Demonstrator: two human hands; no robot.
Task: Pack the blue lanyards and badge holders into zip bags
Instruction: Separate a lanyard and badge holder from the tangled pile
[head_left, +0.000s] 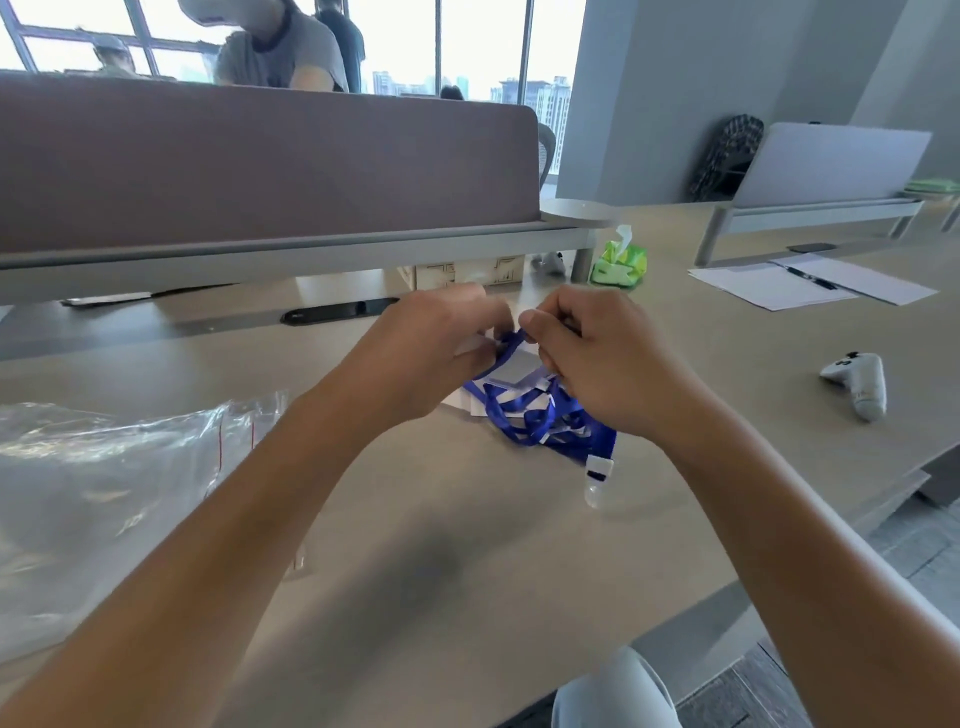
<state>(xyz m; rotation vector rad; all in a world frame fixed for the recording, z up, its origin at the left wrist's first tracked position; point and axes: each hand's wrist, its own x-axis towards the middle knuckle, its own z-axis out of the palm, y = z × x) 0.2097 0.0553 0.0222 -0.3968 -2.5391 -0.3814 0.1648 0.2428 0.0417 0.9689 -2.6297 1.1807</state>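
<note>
Pale wood-grain surface (467, 519) before tall city-view windows (405, 41), bearing left hand (436, 358) and right hand (602, 364) both pinching a blue lanyard (535, 415); clear zip bags (104, 467) left.

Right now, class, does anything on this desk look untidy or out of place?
Yes: the blue ribbon lanyards lie in a tangled heap under both hands, one white plastic clip trailing loose. A white game controller sits apart, unrelated to packing.
</note>
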